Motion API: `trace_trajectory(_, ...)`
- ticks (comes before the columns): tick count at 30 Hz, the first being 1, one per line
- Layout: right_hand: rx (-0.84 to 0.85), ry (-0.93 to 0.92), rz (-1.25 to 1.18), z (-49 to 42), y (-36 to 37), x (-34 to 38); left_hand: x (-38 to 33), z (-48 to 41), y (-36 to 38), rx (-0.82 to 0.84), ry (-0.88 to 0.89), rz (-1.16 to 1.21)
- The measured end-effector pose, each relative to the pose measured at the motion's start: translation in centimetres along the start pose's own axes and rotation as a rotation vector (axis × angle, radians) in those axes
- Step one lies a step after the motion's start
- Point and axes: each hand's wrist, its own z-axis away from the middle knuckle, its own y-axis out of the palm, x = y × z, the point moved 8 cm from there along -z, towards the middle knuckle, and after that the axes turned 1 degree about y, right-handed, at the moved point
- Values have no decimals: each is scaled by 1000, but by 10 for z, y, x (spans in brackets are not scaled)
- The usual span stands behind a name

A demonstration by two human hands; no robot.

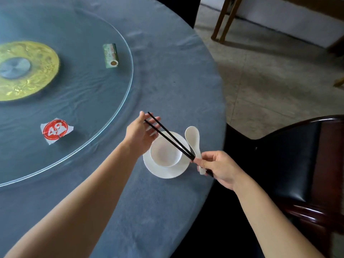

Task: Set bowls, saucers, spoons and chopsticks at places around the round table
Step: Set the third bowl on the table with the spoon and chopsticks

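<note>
A white bowl (165, 152) stands on a white saucer (163, 172) near the right edge of the round table (167, 75). A white spoon (193, 140) lies just right of the saucer, its handle end under my right hand. My right hand (217, 167) pinches the near ends of two black chopsticks (167, 134), which slant up and left over the bowl. Their far tips rest against the straight fingers of my left hand (142, 130), held above the table just beyond the saucer.
A glass turntable (89, 101) with a gold centre disc (28, 69) covers the table's middle. On it lie a green box (110, 55) and a red number-49 card (55, 130). A dark wooden chair (297, 164) stands close at the right, and wooden furniture legs (223, 21) beyond.
</note>
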Motion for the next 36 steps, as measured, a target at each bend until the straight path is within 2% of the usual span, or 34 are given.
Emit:
trace_trajectory(4,16,16,74,-4,-8,7,-21,-7,2,26,144,-153)
trace_trajectory(9,39,62,200,-10,-16,13,-23,-15,4,82,102,-167)
trace_trajectory(15,52,83,226,-23,-25,15,-20,-23,10,156,53,-338)
trace_trajectory(22,-15,74,317,-57,-45,28,-31,-51,1,226,92,-945)
trace_trajectory(28,-88,61,386,-105,-65,33,-41,-86,-14,156,147,-942)
trace_trajectory(36,-85,167,108,-118,-52,-29,-13,-114,-65,77,125,-966)
